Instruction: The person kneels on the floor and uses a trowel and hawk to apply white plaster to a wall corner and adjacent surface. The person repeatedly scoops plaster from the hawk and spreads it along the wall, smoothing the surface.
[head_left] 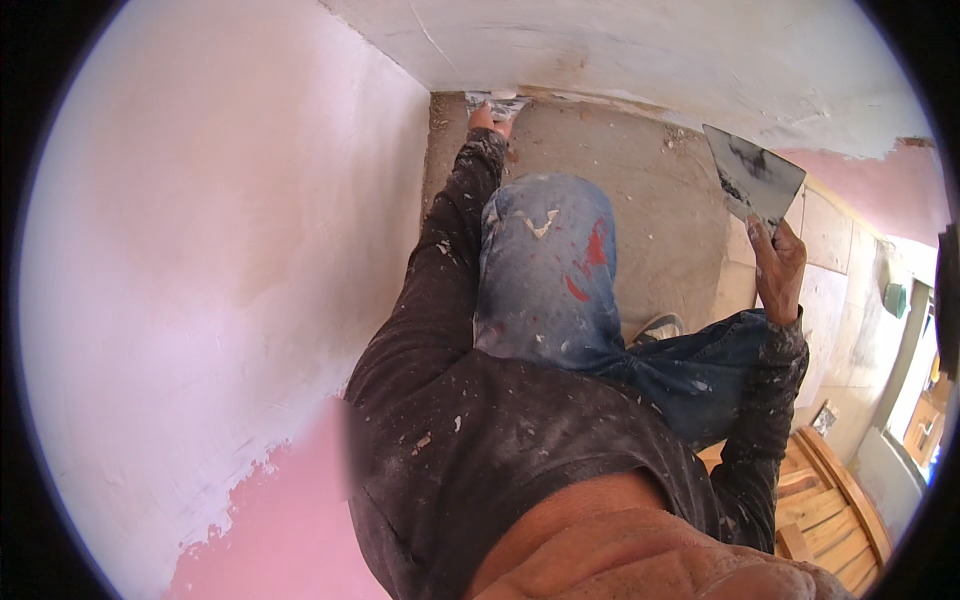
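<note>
My right hand (779, 262) is closed around the grip of a broad putty knife (756, 172). Its flared metal blade points up and away, with dark and grey smears on the face, near the far wall. At the far end of my outstretched left arm, my left hand (488, 120) is low by the corner where the two walls meet the floor. Its fingers are closed on a flat tool smeared with white plaster (505, 106), close to the base of the far wall. The tool's exact kind is hard to make out.
A plastered wall (230, 200), pink lower down, rises close on my left. The far wall (620, 50) is whitish. Between them lies a dusty concrete floor (640, 190). Pale tiles (825, 230), a green object (895, 299) and a slatted wooden piece (830, 500) are at right.
</note>
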